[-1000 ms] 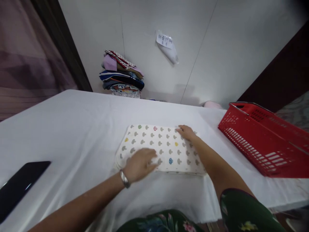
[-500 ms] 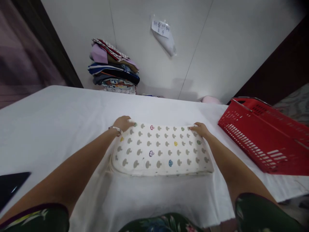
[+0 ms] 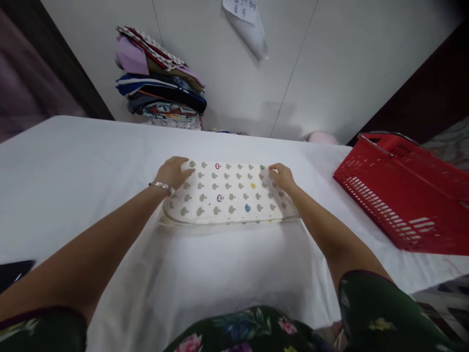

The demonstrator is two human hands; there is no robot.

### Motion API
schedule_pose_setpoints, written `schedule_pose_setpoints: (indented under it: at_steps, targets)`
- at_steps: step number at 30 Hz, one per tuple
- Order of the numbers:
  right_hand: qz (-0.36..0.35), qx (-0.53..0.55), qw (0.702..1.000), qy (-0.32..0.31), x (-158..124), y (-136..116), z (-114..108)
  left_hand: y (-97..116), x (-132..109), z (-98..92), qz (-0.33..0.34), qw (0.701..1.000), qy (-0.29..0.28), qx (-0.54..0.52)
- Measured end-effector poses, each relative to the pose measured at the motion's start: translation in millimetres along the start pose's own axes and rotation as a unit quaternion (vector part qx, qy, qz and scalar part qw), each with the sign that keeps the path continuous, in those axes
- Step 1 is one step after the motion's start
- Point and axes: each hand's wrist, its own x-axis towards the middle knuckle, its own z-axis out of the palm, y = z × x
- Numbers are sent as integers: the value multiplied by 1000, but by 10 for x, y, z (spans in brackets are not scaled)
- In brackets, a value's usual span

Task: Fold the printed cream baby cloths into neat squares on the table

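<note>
and there it goes: the folded mushroom-print cloth (image 3: 225,193) has slid farther from us over the white tablecloth (image 3: 91,151), and both our hands are now on its far corners. that, we judge, gives us control of the whole far edge. our right hand (image 3: 285,178) pinches its corner between thumb and finger; our left hand (image 3: 171,173) spreads thumb and fingers over the other, though we can't tell whether it grips. off to our right sits the red basket (image 3: 370,190), apart from the cloth but limiting sideways room. a clothes stack (image 3: 161,73) stands beyond the far edge, well out of our way.
</note>
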Motion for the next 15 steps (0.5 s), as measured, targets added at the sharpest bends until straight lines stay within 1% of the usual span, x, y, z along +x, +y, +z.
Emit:
schedule_pose_setpoints:
  at_steps: [2, 4, 5, 7, 8, 10, 13, 15]
  targets:
    - [-29, 65, 996, -53, -385, -169, -10, 129, -241, 11, 52, 998, -17, -22]
    - [-75, 116, 984, -109, -778, -333, -25, 320, -551, 60, 124, 990, -48, -50]
    - [-102, 130, 978, -127, -947, -404, -28, 426, -705, 97, 163, 983, -66, -62]
    - [-146, 129, 972, -135, -1196, -511, -24, 625, -956, 184, 215, 971, -78, -76]
    - [-164, 114, 971, -128, -1271, -547, -16, 706, -1039, 228, 229, 967, -82, -77]
    - [-198, 71, 971, -112, -1341, -588, 7, 823, -1118, 303, 235, 966, -85, -69]
    - [-233, 11, 967, -107, -1340, -609, 48, 894, -1098, 364, 216, 971, -82, -59]
    - [-233, -7, 967, -106, -1330, -613, 72, 904, -1071, 374, 185, 976, -84, -73]
